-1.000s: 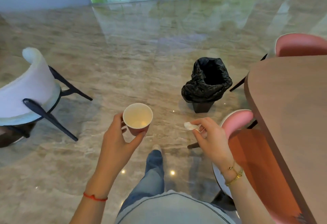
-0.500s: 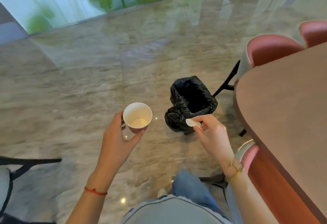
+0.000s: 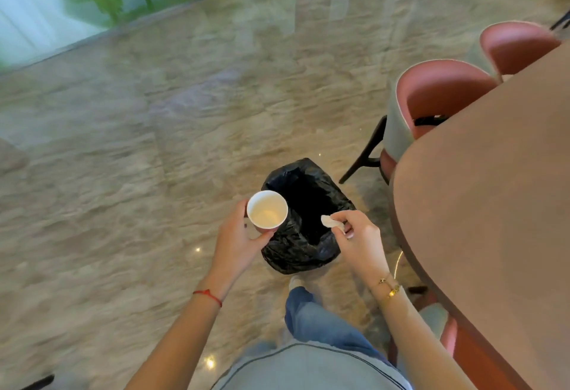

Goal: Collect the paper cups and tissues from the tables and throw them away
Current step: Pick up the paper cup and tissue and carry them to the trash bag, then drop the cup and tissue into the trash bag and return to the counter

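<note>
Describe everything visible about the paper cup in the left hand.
The paper cup is small and round, with a white rolled rim and a pale cream inside that looks empty. Its outer wall, only glimpsed below the rim, looks reddish pink. It is held about upright, mouth open towards the camera, by the left hand, fingers wrapped round its side and thumb beneath the rim. In the picture it sits over the left edge of the black-lined trash bin; whether it touches the liner cannot be told.
</note>
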`<control>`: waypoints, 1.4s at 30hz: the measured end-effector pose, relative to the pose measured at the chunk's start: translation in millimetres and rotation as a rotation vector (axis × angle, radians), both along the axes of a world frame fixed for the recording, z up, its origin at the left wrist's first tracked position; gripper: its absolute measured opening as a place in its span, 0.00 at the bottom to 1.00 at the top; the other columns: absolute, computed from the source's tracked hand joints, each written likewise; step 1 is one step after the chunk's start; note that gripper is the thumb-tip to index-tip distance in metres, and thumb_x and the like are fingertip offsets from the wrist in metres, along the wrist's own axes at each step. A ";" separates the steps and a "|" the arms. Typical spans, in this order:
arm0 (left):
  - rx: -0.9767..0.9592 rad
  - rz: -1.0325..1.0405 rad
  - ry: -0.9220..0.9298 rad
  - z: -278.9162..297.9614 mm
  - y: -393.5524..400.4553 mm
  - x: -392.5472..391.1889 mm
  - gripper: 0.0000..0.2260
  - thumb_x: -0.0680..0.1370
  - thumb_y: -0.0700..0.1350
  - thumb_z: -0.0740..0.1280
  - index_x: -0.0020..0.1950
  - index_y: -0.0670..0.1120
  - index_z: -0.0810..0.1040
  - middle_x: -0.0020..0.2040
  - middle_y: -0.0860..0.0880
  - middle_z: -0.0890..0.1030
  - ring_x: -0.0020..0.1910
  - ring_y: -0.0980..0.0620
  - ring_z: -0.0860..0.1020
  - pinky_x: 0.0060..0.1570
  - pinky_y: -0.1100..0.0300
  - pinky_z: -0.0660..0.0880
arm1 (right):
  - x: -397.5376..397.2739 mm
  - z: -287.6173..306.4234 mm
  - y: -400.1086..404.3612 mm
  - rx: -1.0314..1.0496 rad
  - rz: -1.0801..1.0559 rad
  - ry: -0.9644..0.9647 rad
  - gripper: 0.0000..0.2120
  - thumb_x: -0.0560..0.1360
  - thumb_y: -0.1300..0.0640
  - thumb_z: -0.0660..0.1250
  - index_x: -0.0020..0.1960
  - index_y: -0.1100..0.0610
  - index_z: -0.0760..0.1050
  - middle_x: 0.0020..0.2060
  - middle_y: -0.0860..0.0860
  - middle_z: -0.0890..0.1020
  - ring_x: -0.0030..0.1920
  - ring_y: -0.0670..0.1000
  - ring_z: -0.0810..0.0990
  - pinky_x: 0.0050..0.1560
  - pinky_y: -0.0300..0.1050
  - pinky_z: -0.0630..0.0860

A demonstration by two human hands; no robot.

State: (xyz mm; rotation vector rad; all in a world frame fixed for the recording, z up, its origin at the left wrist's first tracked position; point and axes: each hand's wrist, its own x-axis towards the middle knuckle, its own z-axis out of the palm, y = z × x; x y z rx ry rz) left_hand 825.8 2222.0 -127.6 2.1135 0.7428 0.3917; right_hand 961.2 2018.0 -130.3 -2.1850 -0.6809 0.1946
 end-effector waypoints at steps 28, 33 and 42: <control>0.142 -0.401 0.340 -29.3 119.8 190.7 0.19 0.80 0.49 0.65 0.70 0.51 0.69 0.69 0.52 0.73 0.48 0.51 0.79 0.46 0.63 0.71 | 165.5 -29.8 77.2 -0.236 -0.059 0.102 0.20 0.77 0.54 0.66 0.68 0.54 0.71 0.62 0.50 0.76 0.66 0.50 0.69 0.67 0.47 0.69; 0.261 -0.403 0.315 2.6 127.5 175.8 0.18 0.79 0.50 0.65 0.69 0.51 0.71 0.67 0.51 0.75 0.24 0.58 0.64 0.28 0.68 0.64 | 152.0 -6.4 63.9 -0.260 -0.098 0.034 0.20 0.77 0.52 0.66 0.68 0.52 0.71 0.62 0.47 0.76 0.66 0.48 0.68 0.68 0.45 0.67; 0.300 -0.520 0.251 29.4 119.5 161.2 0.18 0.78 0.49 0.65 0.68 0.51 0.71 0.27 0.53 0.69 0.17 0.55 0.62 0.18 0.64 0.59 | 105.4 28.7 33.8 -0.228 -0.320 -0.032 0.19 0.77 0.50 0.65 0.66 0.49 0.71 0.60 0.45 0.76 0.62 0.45 0.69 0.62 0.38 0.66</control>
